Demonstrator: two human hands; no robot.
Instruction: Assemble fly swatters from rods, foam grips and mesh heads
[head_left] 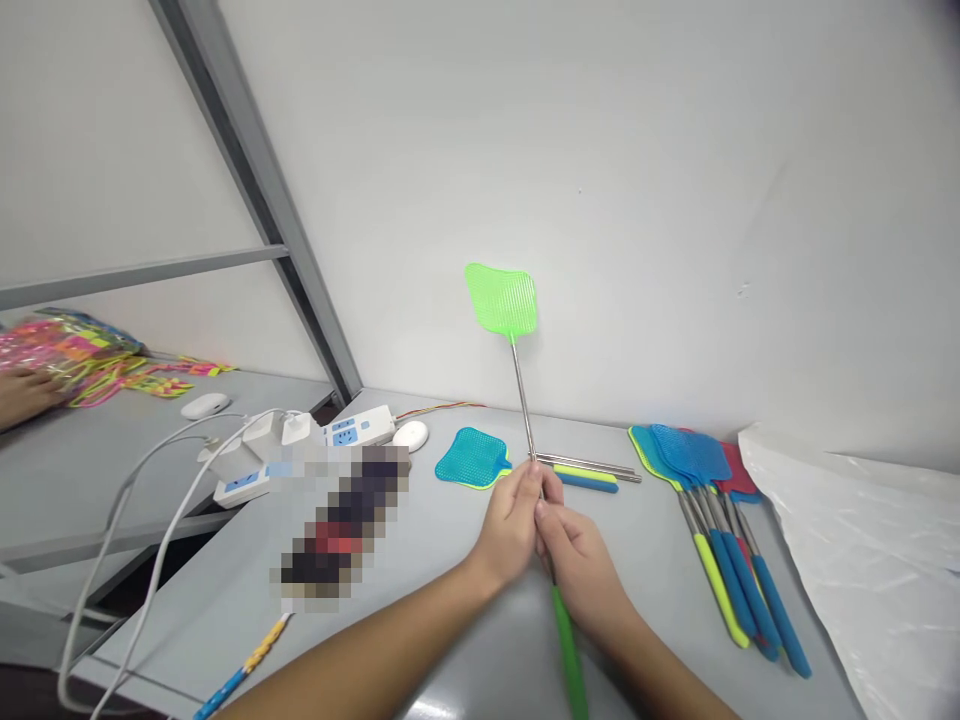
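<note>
Both my hands are closed round the metal rod of a fly swatter (501, 300) with a bright green mesh head and a green handle. My left hand (514, 515) grips the rod higher up, and my right hand (574, 560) holds it just below, above the handle. The swatter's head points up and away, in front of the wall. On the table behind my hands lie blue and yellow-green swatter heads (471, 458), stacked. Loose metal rods (600, 466) and a blue and a yellow handle (589, 481) rest beside them, partly hidden by my hands.
Several finished-looking swatters (724, 540) lie at the right, next to a white plastic sheet (862, 540). White power strips (360, 428) with cables and a round white device (410, 436) are at the left. Another person's hand (30, 395) touches colourful bagged items (67, 350) at far left.
</note>
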